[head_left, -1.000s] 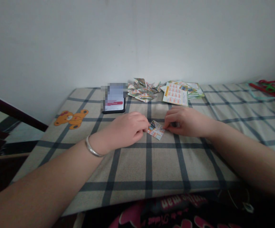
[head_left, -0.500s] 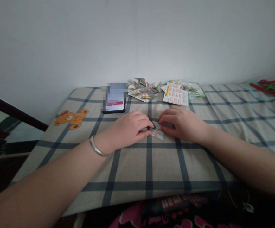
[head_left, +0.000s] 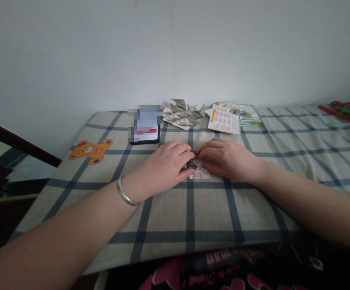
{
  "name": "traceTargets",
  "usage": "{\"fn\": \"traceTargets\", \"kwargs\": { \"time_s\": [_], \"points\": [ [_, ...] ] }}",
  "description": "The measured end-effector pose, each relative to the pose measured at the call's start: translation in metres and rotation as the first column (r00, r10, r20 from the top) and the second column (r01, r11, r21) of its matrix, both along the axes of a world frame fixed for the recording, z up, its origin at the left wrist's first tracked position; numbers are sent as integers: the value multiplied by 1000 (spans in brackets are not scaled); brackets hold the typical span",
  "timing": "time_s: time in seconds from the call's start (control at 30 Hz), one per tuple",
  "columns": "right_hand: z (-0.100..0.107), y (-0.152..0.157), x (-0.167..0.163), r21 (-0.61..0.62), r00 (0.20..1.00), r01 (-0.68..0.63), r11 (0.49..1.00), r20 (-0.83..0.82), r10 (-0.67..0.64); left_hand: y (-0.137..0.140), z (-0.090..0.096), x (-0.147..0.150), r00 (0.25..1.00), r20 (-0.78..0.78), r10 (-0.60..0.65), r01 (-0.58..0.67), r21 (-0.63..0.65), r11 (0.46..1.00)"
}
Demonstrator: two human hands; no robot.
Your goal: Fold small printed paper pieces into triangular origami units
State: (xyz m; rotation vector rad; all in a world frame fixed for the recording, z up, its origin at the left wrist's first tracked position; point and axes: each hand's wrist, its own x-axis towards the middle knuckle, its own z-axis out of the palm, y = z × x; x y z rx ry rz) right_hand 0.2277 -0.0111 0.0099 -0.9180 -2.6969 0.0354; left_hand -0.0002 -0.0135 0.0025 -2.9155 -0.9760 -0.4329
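**Grasping the paper on the counter**

My left grip is lying palm down, its forearm slanting in from the lower left, fingers curving rightward and grasping the paper's left side by the tips. My right grip is facing it, also palm down, its forearm coming in from the right, fingertips grasping the right side. The paper is lying between them, its near edge running left to right across my front. My fingers are covering its far part, leaving its long axis unclear.
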Motion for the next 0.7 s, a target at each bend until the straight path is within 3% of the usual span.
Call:
{"fn": "traceTargets", "kwargs": {
  "time_s": [0.23,0.47,0.7],
  "points": [
    [1,0,-1,-32,998,53,998,-21,-54,0,-4,1,998,59,1,0,-33,999],
    [-1,0,-2,-63,997,54,997,-58,-58,1,-11,4,976,217,32,-4,-125,992],
    [-4,1,-4,-47,998,41,998,-47,-43,-1,-15,7,939,267,215,-124,-321,939]
  ]
}}
